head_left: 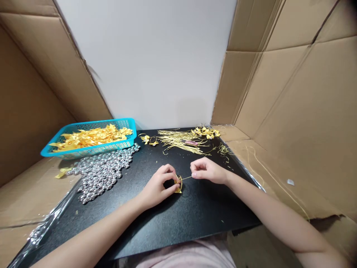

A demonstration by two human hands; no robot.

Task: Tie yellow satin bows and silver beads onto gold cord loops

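While both hands worked close over the black table (167,230), a blue basket (133,124) sat at ten o'clock from them. It had holes in its sides and was full of yellow bits (95,137), piled up close to the rim. Some leaned on the edge at the near left corner. One loose yellow scrap (63,172) lay outside, near nine o'clock. Shiny silver beads (107,171) were spread in front of the basket, from nine to ten o'clock, in no dish at all, just flat on the table.

The left hand (156,188) was nearly closed. Its thumb and fingers pinched a small yellow ribbon (179,190), low over the middle of the table. The fingers hid part of it, so I could not tell its whole shape. The right hand (208,171), at about three o'clock from the ribbon, was narrow too. Its thumb and finger pinched a thin string (187,177), and its other fingers were curled in. The string ran straight between the two hands.

At twelve o'clock lay a heap of gold strands (178,141) with a pink thing (191,143) on top. Yellow bows (206,132) were bunched at one o'clock, and thin curly snips (224,149) lay at two.
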